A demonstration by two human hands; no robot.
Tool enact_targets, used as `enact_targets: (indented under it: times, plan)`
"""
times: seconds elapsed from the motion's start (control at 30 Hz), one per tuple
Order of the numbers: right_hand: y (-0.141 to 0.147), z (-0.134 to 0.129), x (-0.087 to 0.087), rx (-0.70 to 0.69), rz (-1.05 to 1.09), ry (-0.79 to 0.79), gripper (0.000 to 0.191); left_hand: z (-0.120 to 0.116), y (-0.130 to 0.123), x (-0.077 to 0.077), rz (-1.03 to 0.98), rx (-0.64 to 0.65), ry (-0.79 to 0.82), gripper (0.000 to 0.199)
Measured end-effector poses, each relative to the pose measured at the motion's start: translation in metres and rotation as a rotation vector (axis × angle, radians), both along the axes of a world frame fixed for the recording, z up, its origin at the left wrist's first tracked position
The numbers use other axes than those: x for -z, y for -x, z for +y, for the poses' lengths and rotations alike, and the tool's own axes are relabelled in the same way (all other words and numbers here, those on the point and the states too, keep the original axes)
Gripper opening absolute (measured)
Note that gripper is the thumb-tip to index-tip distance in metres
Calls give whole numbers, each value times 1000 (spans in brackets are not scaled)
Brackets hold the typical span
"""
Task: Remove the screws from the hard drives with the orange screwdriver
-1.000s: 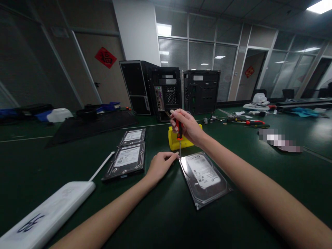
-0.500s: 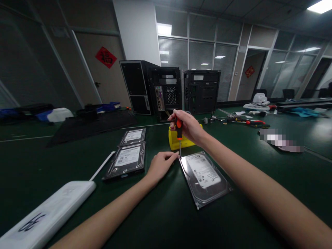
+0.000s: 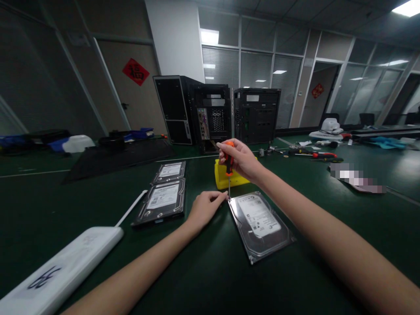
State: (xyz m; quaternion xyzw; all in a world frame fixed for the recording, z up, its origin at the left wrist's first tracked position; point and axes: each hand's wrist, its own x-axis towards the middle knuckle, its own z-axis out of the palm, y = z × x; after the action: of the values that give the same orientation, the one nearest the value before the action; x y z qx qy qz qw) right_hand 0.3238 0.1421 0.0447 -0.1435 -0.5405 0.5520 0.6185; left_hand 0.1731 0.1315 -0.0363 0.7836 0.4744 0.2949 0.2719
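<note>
A hard drive [image 3: 259,223] lies label-up on the table in front of me. My right hand [image 3: 241,159] is closed around the orange-and-black handle of a screwdriver [image 3: 229,168], held upright. Its shaft points down and its tip meets the drive's far left corner. Thumb and forefinger of my left hand [image 3: 206,208] are pinched together at that same corner, beside the tip. Whatever lies between those fingertips is too small to make out. Behind the screwdriver sits a yellow plastic tray-like piece [image 3: 221,177], partly covered by my right hand.
Two more hard drives, a near one [image 3: 164,199] and a far one [image 3: 169,171], lie to the left. A white power strip [image 3: 65,267] with its cord is at the near left. Computer cases [image 3: 172,111] stand at the back. Pliers [image 3: 323,155] and other tools lie right.
The screwdriver handle has turned slightly in my right hand, whose fingers have shifted around it. My left hand stays at the drive's corner. The whole view has moved a little.
</note>
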Motion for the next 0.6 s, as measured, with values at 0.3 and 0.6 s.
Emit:
enact_targets:
  times: [0.3,0.6]
  plan:
    - [3,-4,-4,-117,-66,-40,26,0,-1,-1,7,-1,7,45]
    - [4,1,0,-113,-37,-15,23,-2,-1,-2,11,4,4,44]
